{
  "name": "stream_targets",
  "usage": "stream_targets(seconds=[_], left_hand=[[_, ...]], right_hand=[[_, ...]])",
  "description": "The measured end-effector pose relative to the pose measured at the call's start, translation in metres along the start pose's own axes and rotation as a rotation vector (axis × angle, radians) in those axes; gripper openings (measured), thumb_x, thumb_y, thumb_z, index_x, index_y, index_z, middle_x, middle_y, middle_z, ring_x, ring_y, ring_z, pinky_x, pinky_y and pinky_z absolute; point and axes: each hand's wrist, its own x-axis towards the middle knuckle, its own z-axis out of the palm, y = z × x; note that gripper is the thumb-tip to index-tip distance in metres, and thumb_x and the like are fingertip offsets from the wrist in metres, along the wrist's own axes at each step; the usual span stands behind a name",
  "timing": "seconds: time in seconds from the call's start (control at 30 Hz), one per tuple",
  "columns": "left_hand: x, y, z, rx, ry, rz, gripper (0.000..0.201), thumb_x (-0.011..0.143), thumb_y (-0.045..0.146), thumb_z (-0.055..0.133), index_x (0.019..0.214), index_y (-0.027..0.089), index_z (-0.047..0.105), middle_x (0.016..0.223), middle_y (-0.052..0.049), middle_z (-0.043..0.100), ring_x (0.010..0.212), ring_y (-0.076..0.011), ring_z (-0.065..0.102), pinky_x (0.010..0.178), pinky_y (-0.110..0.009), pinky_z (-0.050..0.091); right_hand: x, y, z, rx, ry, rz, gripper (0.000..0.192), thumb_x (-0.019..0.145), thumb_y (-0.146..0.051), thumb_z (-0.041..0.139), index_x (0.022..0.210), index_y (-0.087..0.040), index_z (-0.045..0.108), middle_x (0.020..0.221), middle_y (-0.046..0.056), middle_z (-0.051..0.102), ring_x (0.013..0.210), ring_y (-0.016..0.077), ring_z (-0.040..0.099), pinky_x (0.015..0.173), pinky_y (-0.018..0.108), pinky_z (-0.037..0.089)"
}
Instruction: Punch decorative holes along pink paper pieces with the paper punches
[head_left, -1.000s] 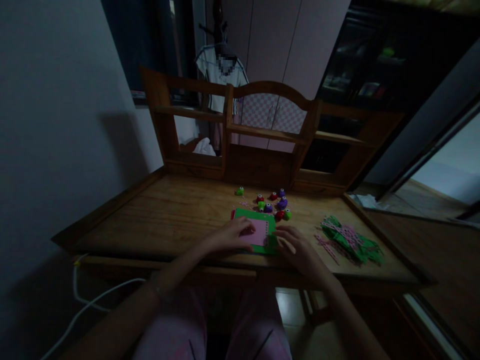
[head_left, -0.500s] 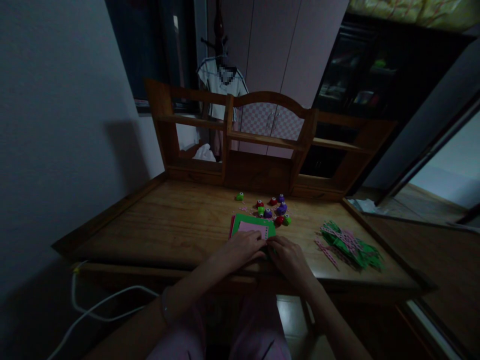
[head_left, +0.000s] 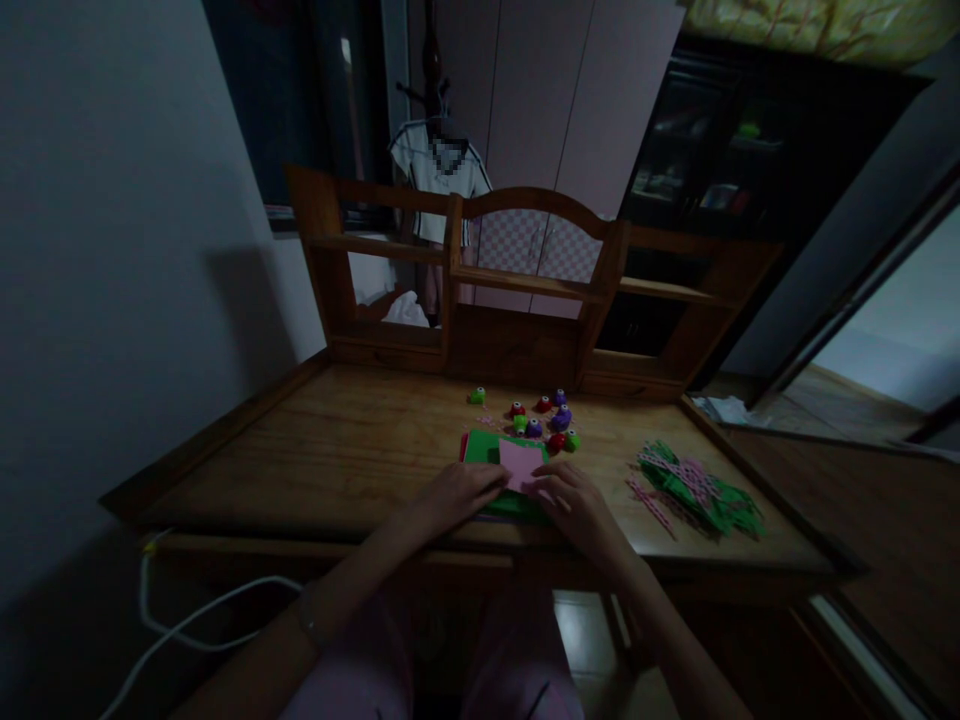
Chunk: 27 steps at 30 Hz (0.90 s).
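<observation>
Well, the wooden tabletop (head_left: 360, 450) is the biggest thing, and a messy heap of green and pink paper strips (head_left: 697, 490) lies on its right side. The left hand (head_left: 461, 492) and the right hand (head_left: 574, 500) are low over a green sheet (head_left: 482, 447). Right between the hands, on top of the green sheet, is the pink paper (head_left: 520, 460). Both hands look pinched on it, the left on its left edge and the right on its near right corner, so neither is nearer. It looks almost square, so I can't tell a long side. Half a second ago it reached more to the left and showed a row of holes; now no holes show. Past it are small craft punches (head_left: 561, 418), red, purple and green
</observation>
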Motion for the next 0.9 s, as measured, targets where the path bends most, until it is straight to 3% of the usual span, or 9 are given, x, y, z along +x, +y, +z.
stream_targets(seconds=[0.13,0.3,0.4,0.6,0.9], left_hand=[[-0.007,-0.012,-0.002,-0.050,0.039,0.016,0.024,0.090,0.027,0.048,0.111,0.023,0.058,0.109,-0.003,0.061,0.100,-0.0158,0.055,0.089,-0.027,0.041],[-0.007,-0.007,-0.005,-0.022,0.077,0.014,0.016,0.086,0.030,0.055,0.098,0.021,0.060,0.103,-0.004,0.061,0.103,-0.0180,0.049,0.093,-0.031,0.037],[-0.002,-0.005,0.000,0.010,0.107,-0.006,0.023,0.081,0.039,0.060,0.094,0.019,0.058,0.097,-0.004,0.059,0.097,-0.0188,0.049,0.088,-0.032,0.038],[0.009,-0.007,0.014,0.066,0.189,0.000,0.026,0.086,0.044,0.051,0.086,0.018,0.056,0.095,-0.004,0.054,0.093,-0.0185,0.050,0.083,-0.032,0.039],[0.013,-0.013,0.014,0.125,0.166,0.030,0.027,0.089,0.043,0.047,0.087,0.018,0.055,0.093,-0.004,0.053,0.090,-0.0174,0.051,0.081,-0.031,0.041]], right_hand=[[-0.001,0.002,0.007,0.105,-0.033,0.026,0.014,0.089,-0.026,0.051,0.093,-0.025,0.065,0.092,0.006,0.063,0.088,0.0206,0.058,0.080,0.035,0.048],[0.003,0.001,0.013,0.172,-0.029,0.111,0.012,0.087,-0.028,0.052,0.086,-0.021,0.063,0.085,0.005,0.061,0.079,0.0179,0.058,0.073,0.031,0.048],[0.006,0.004,0.012,0.189,-0.060,0.145,0.013,0.087,-0.029,0.053,0.086,-0.020,0.061,0.083,0.004,0.061,0.076,0.0166,0.057,0.070,0.029,0.046],[0.012,0.011,0.014,0.217,-0.107,0.184,0.010,0.085,-0.027,0.057,0.085,-0.019,0.061,0.082,0.003,0.061,0.075,0.0158,0.056,0.069,0.027,0.043],[0.018,0.011,0.012,0.210,-0.144,0.206,0.008,0.086,-0.026,0.056,0.087,-0.018,0.059,0.084,0.004,0.059,0.076,0.0161,0.055,0.068,0.027,0.042]])
